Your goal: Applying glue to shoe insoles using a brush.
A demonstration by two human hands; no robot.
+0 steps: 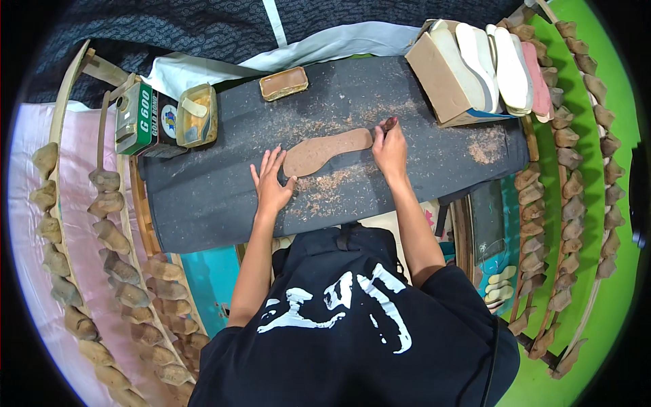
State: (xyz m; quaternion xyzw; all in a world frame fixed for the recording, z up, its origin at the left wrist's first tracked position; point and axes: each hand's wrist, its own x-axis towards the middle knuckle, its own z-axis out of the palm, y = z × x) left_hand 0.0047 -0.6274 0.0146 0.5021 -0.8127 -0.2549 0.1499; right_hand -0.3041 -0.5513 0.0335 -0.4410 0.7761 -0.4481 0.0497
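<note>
A brown shoe sole (325, 149) lies flat on the dark cloth of the work table (203, 217), its wide end to the left and its narrow end to the right. My left hand (271, 184) has its fingers spread, with the thumb and fingertips by the wide end. Just beyond the narrow end, my right hand (391, 150) is closed round a small dark reddish-brown handle (389, 123); the rest of that tool is hidden, so its kind is unclear. Brown shavings (325, 193) are scattered on the cloth around the sole.
A glue tin (144, 119) and a tub with a spreader (197, 115) stand at the far left. Behind the sole sits a shallow brown box (283, 84). A carton (441, 81) full of soles occupies the far right. Racks of wooden shoe lasts (108, 203) flank both sides.
</note>
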